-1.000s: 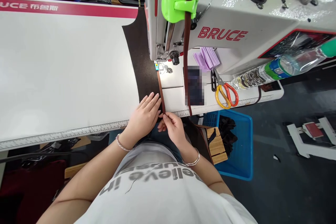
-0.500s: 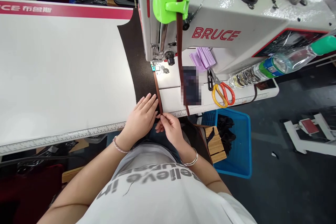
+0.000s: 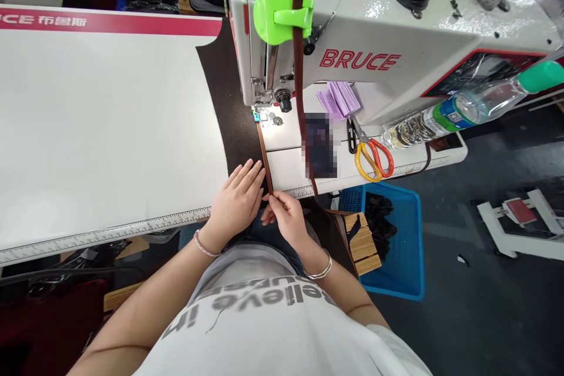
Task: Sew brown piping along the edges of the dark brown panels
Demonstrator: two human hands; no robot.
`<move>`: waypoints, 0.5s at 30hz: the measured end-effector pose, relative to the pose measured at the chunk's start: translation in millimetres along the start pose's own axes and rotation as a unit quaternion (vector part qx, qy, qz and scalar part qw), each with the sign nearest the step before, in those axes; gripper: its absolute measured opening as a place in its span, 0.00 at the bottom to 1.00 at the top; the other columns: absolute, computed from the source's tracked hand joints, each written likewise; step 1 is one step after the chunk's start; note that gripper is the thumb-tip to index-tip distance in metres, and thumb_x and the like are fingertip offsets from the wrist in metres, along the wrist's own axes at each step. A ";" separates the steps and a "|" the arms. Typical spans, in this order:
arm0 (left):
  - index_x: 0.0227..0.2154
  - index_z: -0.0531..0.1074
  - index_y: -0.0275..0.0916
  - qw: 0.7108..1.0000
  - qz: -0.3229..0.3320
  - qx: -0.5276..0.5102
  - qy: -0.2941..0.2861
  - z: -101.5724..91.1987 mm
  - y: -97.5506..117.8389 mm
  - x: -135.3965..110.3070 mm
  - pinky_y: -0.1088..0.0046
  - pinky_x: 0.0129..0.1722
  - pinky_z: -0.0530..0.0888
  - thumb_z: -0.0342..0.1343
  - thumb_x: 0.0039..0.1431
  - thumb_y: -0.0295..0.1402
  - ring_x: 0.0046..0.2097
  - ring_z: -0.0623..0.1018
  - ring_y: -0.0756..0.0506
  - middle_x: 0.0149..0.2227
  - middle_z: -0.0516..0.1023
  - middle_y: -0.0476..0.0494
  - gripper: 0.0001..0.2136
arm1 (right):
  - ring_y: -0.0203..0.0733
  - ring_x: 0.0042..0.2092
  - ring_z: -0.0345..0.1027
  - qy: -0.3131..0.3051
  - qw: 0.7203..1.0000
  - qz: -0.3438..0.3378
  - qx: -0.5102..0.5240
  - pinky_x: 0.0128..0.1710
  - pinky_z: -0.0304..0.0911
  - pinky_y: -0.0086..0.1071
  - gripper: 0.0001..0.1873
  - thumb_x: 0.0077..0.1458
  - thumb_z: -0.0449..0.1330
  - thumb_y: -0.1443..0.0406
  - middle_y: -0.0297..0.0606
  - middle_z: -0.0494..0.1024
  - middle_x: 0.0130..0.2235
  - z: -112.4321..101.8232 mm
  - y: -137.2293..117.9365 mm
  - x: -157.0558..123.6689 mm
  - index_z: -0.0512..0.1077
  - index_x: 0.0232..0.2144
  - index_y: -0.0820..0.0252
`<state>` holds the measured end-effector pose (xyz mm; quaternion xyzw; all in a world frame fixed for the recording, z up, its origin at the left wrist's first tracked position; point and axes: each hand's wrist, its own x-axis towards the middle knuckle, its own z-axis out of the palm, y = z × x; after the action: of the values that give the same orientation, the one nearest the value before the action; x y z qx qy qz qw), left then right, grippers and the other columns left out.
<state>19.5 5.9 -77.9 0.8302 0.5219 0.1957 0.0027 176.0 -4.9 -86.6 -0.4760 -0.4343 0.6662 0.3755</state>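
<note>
Holding the brown strip (image 3: 263, 161) along the right edge of the dark fabric panel (image 3: 227, 106), we have it running from the table's near edge up to the presser foot (image 3: 259, 113). Our right hand (image 3: 287, 218) pinches its near end between thumb and fingertips. Our left hand (image 3: 235, 202) lies flat, fingers extended, pressing the panel just beside it. We judge light tension and a strip flush with the edge matter most under the sewing machine (image 3: 374, 35).

White table (image 3: 110, 129), dark floor (image 3: 484, 317)
</note>
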 end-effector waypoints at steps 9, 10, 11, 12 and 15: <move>0.60 0.63 0.28 1.000 0.002 -0.003 0.008 0.1 0.5 -0.5 0.53 0.64 0.62 0.45 0.65 0.29 0.67 0.60 0.36 0.63 0.65 0.32 0.21 | 0.33 0.19 0.68 -0.001 1.000 0.011 0.001 0.20 0.60 0.24 0.16 0.59 0.56 0.53 0.30 0.74 0.19 0.4 -2.5 0.2 0.72 0.33 0.60; 0.60 0.63 0.29 1.000 0.001 -0.003 0.009 0.2 0.6 -0.4 0.53 0.64 0.62 0.45 0.65 0.28 0.67 0.60 0.36 0.63 0.65 0.32 0.21 | 0.33 0.19 0.68 -0.001 1.000 0.011 0.000 0.20 0.60 0.24 0.17 0.59 0.56 0.53 0.30 0.74 0.19 0.4 -2.6 0.2 0.72 0.33 0.60; 0.60 0.62 0.29 1.000 0.000 -0.003 0.008 0.3 0.7 -0.3 0.53 0.64 0.62 0.45 0.65 0.28 0.67 0.60 0.36 0.63 0.65 0.32 0.21 | 0.33 0.19 0.68 -0.002 1.000 0.012 0.000 0.20 0.60 0.25 0.17 0.59 0.55 0.52 0.30 0.74 0.19 0.3 -2.6 0.2 0.72 0.33 0.60; 0.60 0.62 0.29 1.000 0.000 -0.003 0.008 0.5 0.7 -0.2 0.53 0.64 0.62 0.45 0.65 0.28 0.67 0.60 0.36 0.63 0.65 0.32 0.21 | 0.33 0.19 0.68 -0.002 1.000 0.012 -0.001 0.20 0.60 0.25 0.17 0.59 0.55 0.52 0.30 0.74 0.19 0.2 -2.5 0.1 0.72 0.33 0.60; 0.60 0.63 0.28 1.000 0.000 -0.004 0.006 0.6 0.7 0.1 0.54 0.65 0.62 0.46 0.65 0.28 0.67 0.60 0.36 0.63 0.65 0.32 0.21 | 0.33 0.19 0.68 -0.003 1.000 0.012 -0.003 0.20 0.61 0.25 0.18 0.59 0.56 0.51 0.30 0.74 0.20 -0.3 -2.3 -0.3 0.72 0.33 0.60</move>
<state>20.3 5.8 -78.3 0.8288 0.5214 0.2030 0.0026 176.5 -4.4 -84.5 -0.4803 -0.4314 0.6708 0.3651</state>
